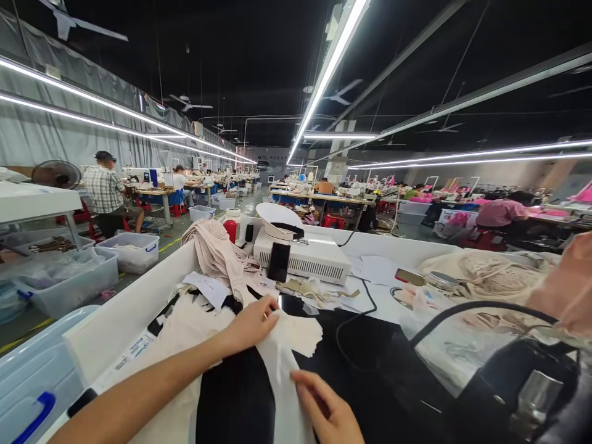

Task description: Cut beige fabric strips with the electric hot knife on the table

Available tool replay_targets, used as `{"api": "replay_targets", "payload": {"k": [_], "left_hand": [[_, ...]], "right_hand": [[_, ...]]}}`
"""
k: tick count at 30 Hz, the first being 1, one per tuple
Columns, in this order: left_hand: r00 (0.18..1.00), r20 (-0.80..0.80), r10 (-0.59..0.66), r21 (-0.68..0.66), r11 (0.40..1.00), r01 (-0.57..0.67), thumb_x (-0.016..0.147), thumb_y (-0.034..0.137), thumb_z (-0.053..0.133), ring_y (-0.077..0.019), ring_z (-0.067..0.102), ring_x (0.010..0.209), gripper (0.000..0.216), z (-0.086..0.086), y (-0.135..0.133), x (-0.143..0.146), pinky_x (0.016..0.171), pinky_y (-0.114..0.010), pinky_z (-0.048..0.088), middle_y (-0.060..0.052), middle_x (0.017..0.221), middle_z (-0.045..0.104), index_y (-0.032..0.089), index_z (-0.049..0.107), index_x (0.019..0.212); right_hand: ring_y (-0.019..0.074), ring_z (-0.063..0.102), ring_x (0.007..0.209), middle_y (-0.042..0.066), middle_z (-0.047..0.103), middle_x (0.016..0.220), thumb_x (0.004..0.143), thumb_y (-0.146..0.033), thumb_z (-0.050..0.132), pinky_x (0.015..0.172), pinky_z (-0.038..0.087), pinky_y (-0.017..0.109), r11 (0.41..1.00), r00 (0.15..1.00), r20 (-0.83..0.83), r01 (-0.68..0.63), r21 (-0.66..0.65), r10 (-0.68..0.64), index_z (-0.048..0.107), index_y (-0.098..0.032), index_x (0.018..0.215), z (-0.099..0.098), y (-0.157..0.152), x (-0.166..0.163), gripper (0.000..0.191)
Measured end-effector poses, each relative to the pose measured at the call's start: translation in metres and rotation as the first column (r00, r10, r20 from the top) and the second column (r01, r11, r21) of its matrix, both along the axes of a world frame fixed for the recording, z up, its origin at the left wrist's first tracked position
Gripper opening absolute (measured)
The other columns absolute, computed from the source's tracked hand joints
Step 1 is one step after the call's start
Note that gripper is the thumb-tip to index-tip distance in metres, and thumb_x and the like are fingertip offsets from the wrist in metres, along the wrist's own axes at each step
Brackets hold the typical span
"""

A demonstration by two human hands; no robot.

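A long white fabric piece (283, 385) lies lengthwise over the black work surface (235, 401). Near its far end my left hand (250, 320) is closed, fingers pinched on the cloth. Just right of those fingers, a small cream fabric piece (303, 333) with an uneven edge spreads out. My right hand (329, 412) is lower down, its thumb and fingertips bent at the right edge of the white piece, seemingly gripping it. Beneath my left forearm lies more cream fabric (178, 345). Beyond my left hand, beige-pink fabric strips (217, 246) hang over the low white wall.
Behind the hands stand a white vented box (305, 256) and a black phone (279, 262) leaning on it. Fabric scraps (319, 293) lie before them. A black cable (342, 330) crosses the surface. At right are a black machine part (518, 388) and plastic bags (444, 339).
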State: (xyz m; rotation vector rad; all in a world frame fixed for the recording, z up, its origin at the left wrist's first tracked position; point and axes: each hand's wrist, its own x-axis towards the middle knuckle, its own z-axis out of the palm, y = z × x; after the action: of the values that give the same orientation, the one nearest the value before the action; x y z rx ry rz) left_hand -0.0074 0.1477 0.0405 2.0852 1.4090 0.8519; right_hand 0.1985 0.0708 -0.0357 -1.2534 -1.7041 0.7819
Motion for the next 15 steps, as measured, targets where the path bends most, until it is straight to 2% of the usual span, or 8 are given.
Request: {"api": "replay_targets", "payload": {"k": [3,7,11,15], "left_hand": [[0.993,0.001,0.115,-0.015,0.993,-0.115,0.094,0.018,0.048,-0.0159,0.06,0.076,0.019,-0.002,0.023,-0.014,0.072,-0.025,0.044,0.002,0.084,0.062,0.02,0.053,0.112],[0.976,-0.052,0.213,-0.024,0.977,-0.214,0.093,0.013,0.049,-0.0178,0.062,0.079,0.021,-0.007,0.04,-0.024,0.073,-0.026,0.044,0.002,0.079,0.061,0.021,0.052,0.112],[0.958,-0.137,0.25,-0.003,0.967,-0.253,0.096,0.012,0.046,-0.0204,0.065,0.088,0.023,-0.019,0.045,-0.026,0.08,-0.029,0.044,-0.002,0.086,0.065,0.019,0.053,0.117],[0.934,-0.245,0.26,-0.035,0.96,-0.276,0.096,0.013,0.051,-0.0234,0.066,0.098,0.023,-0.032,0.045,-0.025,0.088,-0.035,0.046,-0.008,0.101,0.069,0.015,0.057,0.118]], "right_hand": [[0.0221,0.069,0.064,0.004,0.077,0.077,0.087,-0.055,0.058,0.06,0.057,0.03,0.987,0.99,0.063,0.12,0.109,-0.128,0.079,-0.024,0.095,0.025,0.033,0.007,0.038],[0.0202,0.063,0.055,0.002,0.072,0.071,0.086,-0.054,0.054,0.059,0.054,0.033,0.967,0.972,0.115,0.185,0.176,-0.207,0.077,-0.024,0.094,0.039,0.074,0.008,0.039],[0.0212,0.065,0.06,0.004,0.073,0.077,0.086,-0.047,0.051,0.067,0.055,0.036,0.952,0.953,0.182,0.195,0.237,-0.24,0.075,-0.022,0.095,0.038,0.105,0.005,0.036],[0.0222,0.068,0.069,0.004,0.074,0.081,0.083,-0.028,0.048,0.07,0.054,0.034,0.938,0.925,0.275,0.176,0.297,-0.261,0.073,-0.022,0.094,0.022,0.121,0.001,0.027]]}}
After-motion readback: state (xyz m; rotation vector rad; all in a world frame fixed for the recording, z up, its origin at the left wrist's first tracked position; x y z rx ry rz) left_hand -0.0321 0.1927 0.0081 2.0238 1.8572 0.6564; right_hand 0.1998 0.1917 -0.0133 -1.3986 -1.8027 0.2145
